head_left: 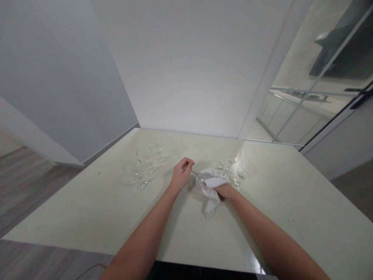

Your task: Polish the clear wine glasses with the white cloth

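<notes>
Held sideways above the table, a clear stemmed glass [199, 179] has its base end in my left hand [182, 173], whose fingers are closed in a pinch. A white cloth [215, 179] is wrapped about the bowl of that glass, and one end of it hangs down. My right hand [223, 189] grips the cloth, its fingers mostly hidden in the folds. Left of my hands stand several clear stemmed glasses [133, 168]. A few more stemmed glasses [240, 175] are just beyond my right hand, at the right.
The pale table [96, 210] meets a white wall [186, 77] at its far edge. Glass panels with a framed door [303, 112] rise at the right. Wood-look floor [26, 186] shows at the left, with a thin cable [91, 267] near the front edge.
</notes>
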A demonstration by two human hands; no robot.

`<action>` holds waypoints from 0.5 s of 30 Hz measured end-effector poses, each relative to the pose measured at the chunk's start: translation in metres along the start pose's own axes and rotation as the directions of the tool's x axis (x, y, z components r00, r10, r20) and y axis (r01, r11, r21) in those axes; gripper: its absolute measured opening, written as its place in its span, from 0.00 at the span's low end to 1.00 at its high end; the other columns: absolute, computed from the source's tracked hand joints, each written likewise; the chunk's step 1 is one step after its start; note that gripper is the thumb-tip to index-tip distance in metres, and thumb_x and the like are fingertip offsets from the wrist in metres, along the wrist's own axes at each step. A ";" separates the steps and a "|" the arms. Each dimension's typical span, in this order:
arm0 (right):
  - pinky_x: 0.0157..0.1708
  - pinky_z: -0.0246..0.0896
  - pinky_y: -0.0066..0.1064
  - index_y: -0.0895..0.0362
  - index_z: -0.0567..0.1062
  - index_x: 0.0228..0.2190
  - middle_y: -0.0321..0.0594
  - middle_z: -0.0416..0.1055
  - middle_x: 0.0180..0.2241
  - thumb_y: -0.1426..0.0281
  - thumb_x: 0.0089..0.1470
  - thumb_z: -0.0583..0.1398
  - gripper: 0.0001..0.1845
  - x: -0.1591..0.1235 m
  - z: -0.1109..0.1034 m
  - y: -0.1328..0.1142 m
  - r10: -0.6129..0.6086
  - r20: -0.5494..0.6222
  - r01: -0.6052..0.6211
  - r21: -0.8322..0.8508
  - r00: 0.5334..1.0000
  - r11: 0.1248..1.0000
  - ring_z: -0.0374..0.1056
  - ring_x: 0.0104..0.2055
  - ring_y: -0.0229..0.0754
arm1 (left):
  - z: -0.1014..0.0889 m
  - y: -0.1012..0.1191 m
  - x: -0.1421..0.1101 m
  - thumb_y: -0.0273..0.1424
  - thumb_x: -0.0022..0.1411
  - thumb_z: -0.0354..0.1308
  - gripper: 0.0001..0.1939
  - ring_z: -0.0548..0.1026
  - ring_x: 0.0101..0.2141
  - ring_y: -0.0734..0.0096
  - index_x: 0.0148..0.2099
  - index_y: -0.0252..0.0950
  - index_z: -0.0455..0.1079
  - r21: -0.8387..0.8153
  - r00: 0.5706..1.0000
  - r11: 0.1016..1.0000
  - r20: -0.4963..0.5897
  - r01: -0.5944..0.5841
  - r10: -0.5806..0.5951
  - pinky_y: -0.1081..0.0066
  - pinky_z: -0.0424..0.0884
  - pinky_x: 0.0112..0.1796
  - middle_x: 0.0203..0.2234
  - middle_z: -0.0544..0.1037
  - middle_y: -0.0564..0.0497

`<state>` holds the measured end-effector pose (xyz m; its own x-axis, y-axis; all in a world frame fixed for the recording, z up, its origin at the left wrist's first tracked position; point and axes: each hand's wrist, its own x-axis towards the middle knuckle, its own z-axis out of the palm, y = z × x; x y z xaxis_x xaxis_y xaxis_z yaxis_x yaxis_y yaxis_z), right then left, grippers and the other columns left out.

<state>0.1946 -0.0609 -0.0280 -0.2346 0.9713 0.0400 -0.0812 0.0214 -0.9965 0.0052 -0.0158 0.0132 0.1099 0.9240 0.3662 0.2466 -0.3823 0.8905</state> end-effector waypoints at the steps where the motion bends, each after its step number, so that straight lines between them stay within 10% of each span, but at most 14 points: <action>1: 0.45 0.70 0.40 0.55 0.78 0.38 0.39 0.78 0.38 0.62 0.36 0.71 0.23 -0.001 0.001 -0.003 0.002 0.069 -0.002 0.003 0.998 1.000 0.74 0.40 0.45 | 0.001 0.000 0.000 0.41 0.62 0.52 0.14 0.66 0.26 0.75 0.32 0.35 0.67 -0.011 1.000 1.000 0.010 0.005 -0.005 0.75 0.63 0.30 0.22 0.67 0.55; 10: 0.52 0.65 0.42 0.53 0.79 0.37 0.39 0.78 0.41 0.60 0.44 0.67 0.17 -0.002 0.002 -0.003 -0.096 0.063 0.100 -0.061 0.993 0.993 0.73 0.45 0.45 | 0.008 0.000 0.002 0.46 0.57 0.57 0.17 0.66 0.21 0.80 0.40 0.37 0.66 -0.247 0.988 0.961 -0.055 0.123 -0.141 0.77 0.64 0.21 0.32 0.72 0.52; 15: 0.53 0.64 0.41 0.55 0.79 0.34 0.40 0.78 0.40 0.59 0.45 0.66 0.16 0.000 0.001 0.001 -0.067 0.015 0.068 -0.059 0.998 0.996 0.73 0.46 0.47 | 0.007 -0.011 0.005 0.44 0.61 0.53 0.15 0.66 0.22 0.78 0.37 0.36 0.67 -0.093 0.993 0.989 -0.007 0.116 -0.117 0.76 0.63 0.24 0.27 0.72 0.53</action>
<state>0.1934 -0.0607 -0.0286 -0.2431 0.9639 0.1082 -0.0397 0.1016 -0.9940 0.0100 -0.0066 0.0030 0.0735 0.9624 0.2615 0.1667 -0.2704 0.9482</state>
